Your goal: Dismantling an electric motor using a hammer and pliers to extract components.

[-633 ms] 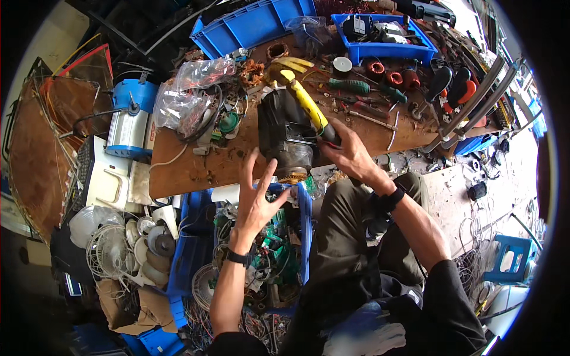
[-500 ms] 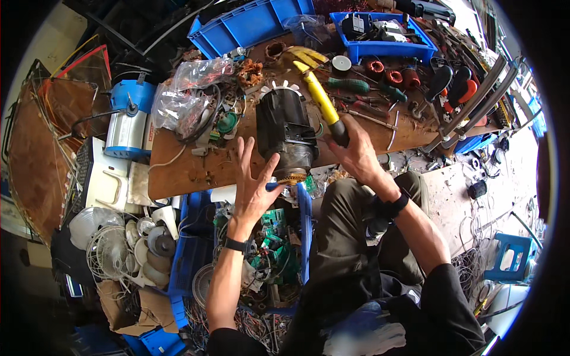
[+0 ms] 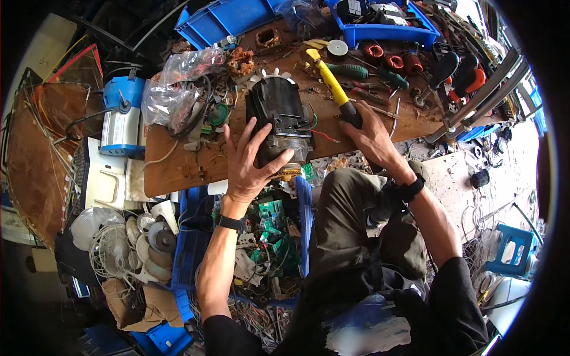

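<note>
A black electric motor [image 3: 275,105] lies on the workbench near its front edge, white fan blades at its far end. My left hand [image 3: 252,159] grips its near left side, fingers spread along the casing and thumb over the near end. A brass-coloured ring [image 3: 287,173] shows there beneath the thumb. Green and red wires [image 3: 320,135] come out on the motor's right. To the right, my right hand [image 3: 373,135] is closed round the black grip of a yellow-handled hammer [image 3: 333,84]. The hammer's far end points away to the upper left, apart from the motor.
A wooden workbench [image 3: 178,169] carries a plastic bag [image 3: 169,104], copper coils [image 3: 394,62], and screwdrivers [image 3: 350,71]. A blue tray [image 3: 389,37] stands at the back. Below the front edge, a blue crate [image 3: 306,222] holds circuit boards [image 3: 273,228]. Another blue-and-silver motor [image 3: 122,115] stands left.
My left hand has moved up onto the motor's side, and the blue piece by its thumb is out of sight. The hammer has shifted right, away from the motor, uncovering the wires.
</note>
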`<state>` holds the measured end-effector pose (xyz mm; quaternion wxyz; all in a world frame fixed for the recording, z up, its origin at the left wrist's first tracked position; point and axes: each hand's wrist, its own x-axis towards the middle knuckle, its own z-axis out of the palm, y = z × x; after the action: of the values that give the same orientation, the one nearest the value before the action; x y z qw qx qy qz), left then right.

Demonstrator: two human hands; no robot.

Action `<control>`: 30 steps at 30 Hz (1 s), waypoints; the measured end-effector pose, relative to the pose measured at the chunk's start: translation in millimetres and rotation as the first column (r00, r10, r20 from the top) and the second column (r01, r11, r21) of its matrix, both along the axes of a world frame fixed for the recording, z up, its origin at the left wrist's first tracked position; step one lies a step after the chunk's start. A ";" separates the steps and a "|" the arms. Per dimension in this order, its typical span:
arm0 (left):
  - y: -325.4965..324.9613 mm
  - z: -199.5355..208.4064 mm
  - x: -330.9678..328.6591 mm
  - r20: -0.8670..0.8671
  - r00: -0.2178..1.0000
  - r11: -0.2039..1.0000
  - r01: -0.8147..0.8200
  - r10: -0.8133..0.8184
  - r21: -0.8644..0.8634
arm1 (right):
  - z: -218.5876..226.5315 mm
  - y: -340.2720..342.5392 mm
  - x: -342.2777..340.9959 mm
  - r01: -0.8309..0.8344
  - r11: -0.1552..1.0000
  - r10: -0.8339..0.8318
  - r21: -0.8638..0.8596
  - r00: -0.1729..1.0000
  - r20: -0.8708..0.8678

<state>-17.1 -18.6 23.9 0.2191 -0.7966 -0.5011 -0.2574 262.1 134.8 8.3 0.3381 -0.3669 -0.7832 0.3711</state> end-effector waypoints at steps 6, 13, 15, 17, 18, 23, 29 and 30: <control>15.3 44.7 23.3 0.131 0.991 0.998 -0.022 0.030 -0.062 | -9.9 7.4 7.2 0.066 0.995 -0.076 -0.070 0.987 -0.145; 50.4 103.8 19.3 0.307 0.946 0.940 0.008 0.104 -0.341 | -20.3 10.6 13.4 0.067 0.966 -0.113 -0.250 0.979 -0.171; 59.7 117.9 23.1 0.314 0.942 0.914 0.022 0.116 -0.404 | -18.3 13.3 15.1 0.050 0.957 -0.104 -0.287 0.979 -0.176; 69.1 133.1 26.0 0.297 0.949 0.911 0.028 0.105 -0.411 | -6.3 11.3 19.2 0.033 0.948 -0.100 -0.316 0.975 -0.199; 75.5 137.1 24.9 0.289 0.952 0.898 0.040 0.098 -0.438 | -7.6 11.8 17.9 0.027 0.950 -0.095 -0.312 0.974 -0.205; 102.8 154.5 25.1 0.227 0.963 0.840 0.002 0.145 -0.543 | -14.5 16.7 15.6 0.017 0.944 -0.086 -0.329 0.977 -0.197; 137.2 168.1 18.4 0.273 0.958 0.828 0.080 0.091 -0.555 | -6.0 13.5 18.2 0.001 0.938 -0.096 -0.346 0.961 -0.258; 141.8 169.6 14.9 0.286 0.954 0.827 0.086 0.093 -0.555 | -9.9 13.9 16.9 -0.015 0.934 -0.090 -0.357 0.957 -0.276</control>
<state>-2.1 123.2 193.4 -0.1030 -0.7760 -0.5834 -0.2164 279.0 148.7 -1.6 0.3839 -0.3791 -0.6384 0.5490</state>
